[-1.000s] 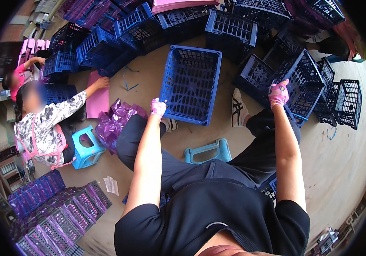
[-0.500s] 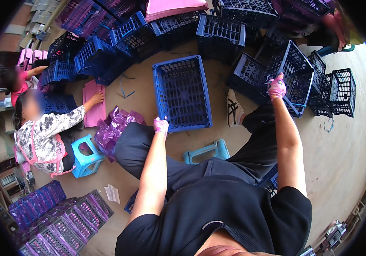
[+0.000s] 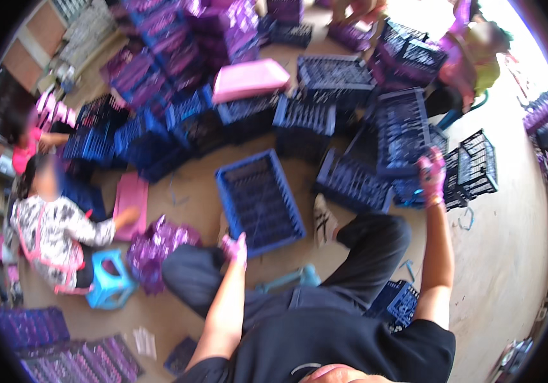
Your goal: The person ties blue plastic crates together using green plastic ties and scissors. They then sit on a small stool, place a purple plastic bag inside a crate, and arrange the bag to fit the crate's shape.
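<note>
Crate [image 3: 261, 205] on floor [image 3: 497, 262] front-center, left hand [image 3: 235, 249] at its near-left corner, grip unclear from blur; right hand [image 3: 432, 176] clamped on edge of second crate [image 3: 403, 131], right side.

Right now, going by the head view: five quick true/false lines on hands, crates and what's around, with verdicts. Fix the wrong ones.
1. The left hand is at the near-left corner of an open blue crate. True.
2. The right hand is bare. False: the right hand wears a pink glove.
3. The pink stack lies on the floor. False: it lies on top of a crate.
4. Crumpled purple film lies to the left of the wearer's left knee. True.
5. The co-worker in the black-and-white top sits to the wearer's right. False: that co-worker is on the left.
</note>
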Demonstrator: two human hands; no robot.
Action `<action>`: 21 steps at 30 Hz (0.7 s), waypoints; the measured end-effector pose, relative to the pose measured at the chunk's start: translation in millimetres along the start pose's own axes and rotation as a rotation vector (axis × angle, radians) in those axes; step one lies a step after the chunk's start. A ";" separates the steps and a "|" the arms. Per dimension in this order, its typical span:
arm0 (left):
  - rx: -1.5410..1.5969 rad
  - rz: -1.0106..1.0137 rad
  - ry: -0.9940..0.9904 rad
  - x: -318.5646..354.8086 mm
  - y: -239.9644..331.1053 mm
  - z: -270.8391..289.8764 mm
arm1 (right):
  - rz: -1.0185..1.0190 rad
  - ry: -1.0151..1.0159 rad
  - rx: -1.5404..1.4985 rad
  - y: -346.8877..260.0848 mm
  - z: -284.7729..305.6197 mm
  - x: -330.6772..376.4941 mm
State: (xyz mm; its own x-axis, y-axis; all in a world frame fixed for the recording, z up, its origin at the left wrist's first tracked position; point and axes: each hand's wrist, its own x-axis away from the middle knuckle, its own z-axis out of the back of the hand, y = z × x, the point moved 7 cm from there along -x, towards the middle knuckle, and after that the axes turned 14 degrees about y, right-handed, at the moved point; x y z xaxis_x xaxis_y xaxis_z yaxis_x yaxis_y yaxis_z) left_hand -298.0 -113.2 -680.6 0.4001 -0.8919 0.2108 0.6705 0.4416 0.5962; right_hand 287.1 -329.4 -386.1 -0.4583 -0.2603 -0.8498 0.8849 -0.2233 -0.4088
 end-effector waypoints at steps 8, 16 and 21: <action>1.080 -0.226 -0.428 86.9 192.2 94.2 | 0.081 -0.432 -0.015 -254.1 -61.8 35.3; 1.009 0.146 -0.498 92.0 153.3 107.2 | 0.175 -1.102 -0.625 -404.8 -85.4 199.0; 1.154 0.086 -0.512 56.3 104.1 90.3 | 0.221 -0.762 -0.531 -376.0 -89.6 123.6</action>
State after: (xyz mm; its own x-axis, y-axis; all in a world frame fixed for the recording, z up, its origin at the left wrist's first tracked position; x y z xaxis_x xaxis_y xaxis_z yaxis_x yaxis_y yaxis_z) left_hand -262.1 -126.2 -536.7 -0.0444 -0.9141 0.4030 -0.3821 0.3882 0.8386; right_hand -94.9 -193.5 -367.2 -0.0411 -0.8294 -0.5571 0.7944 0.3110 -0.5217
